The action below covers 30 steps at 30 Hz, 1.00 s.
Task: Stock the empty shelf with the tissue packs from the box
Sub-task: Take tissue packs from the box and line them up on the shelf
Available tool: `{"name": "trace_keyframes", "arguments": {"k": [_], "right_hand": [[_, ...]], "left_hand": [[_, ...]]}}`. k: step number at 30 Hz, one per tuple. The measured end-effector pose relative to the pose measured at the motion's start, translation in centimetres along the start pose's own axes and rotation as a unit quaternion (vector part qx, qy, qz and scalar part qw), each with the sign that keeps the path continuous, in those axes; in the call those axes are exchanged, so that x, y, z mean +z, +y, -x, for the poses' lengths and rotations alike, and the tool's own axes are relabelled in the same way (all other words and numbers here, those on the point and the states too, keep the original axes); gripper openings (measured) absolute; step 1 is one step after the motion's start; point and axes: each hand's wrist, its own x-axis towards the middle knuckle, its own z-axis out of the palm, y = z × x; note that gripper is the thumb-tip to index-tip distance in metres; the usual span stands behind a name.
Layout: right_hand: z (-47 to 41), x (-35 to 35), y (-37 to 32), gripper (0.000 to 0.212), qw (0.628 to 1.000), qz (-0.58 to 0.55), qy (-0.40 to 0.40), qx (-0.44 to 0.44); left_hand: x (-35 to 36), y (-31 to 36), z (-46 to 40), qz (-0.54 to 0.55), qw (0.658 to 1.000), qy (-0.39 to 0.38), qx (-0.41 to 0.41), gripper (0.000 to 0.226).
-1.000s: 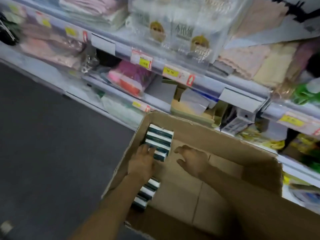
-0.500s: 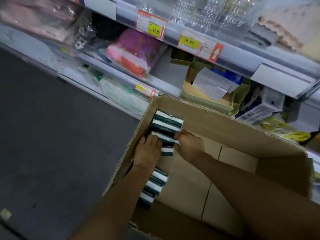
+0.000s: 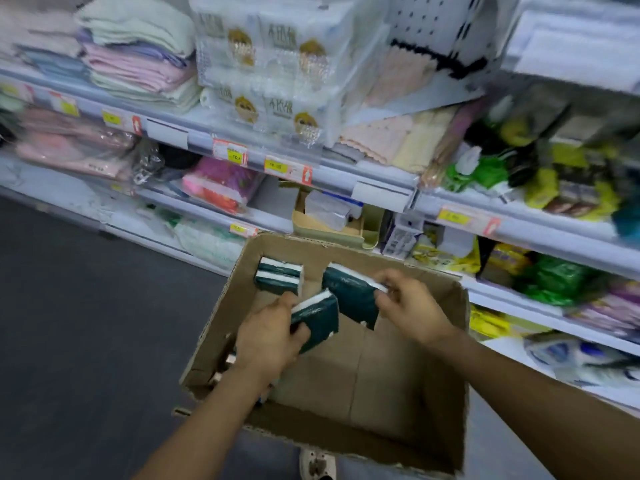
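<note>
Mid-pickup: the left hand (image 3: 268, 336) and right hand (image 3: 410, 304) each grasp a dark-green tissue pack (image 3: 317, 318) above the cardboard box (image 3: 446, 410), likely carrying both to the shelf next.

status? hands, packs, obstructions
Left hand grips one tissue pack; right hand grips another. Both over the box. Nothing in the way.

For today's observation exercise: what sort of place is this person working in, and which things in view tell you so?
Most likely a shop aisle. Price labels run along the shelf edges, packaged goods such as folded towels fill the shelves, and both hands lift tissue packs from a cardboard box.
</note>
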Motion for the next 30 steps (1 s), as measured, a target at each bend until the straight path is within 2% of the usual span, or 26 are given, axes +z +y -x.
{"name": "trace_keyframes", "arguments": {"k": [5,12,21,30], "right_hand": [[7.4,-7.7,1.7,0.027,0.99,-0.109,0.086,-0.034],[19.7,-19.7,6.2,0.022,0.968,-0.168,0.185,-0.039],[33.1,-32.5,14.0,0.013,0.945,-0.164,0.282,-0.022],[40.2,-46.1,18.8,0.016,0.907,-0.081,0.413,-0.025]], "left_hand": [[-2.6,8.4,3.0,0.078,0.997,-0.004,0.006,0.024],[-3.8,21.7,8.0,0.152,0.986,0.021,0.063,0.02],[-2.5,39.2,13.5,0.183,0.966,0.005,0.184,0.018],[-3.7,52.8,13.3,0.193,0.943,-0.007,0.271,0.014]]}}
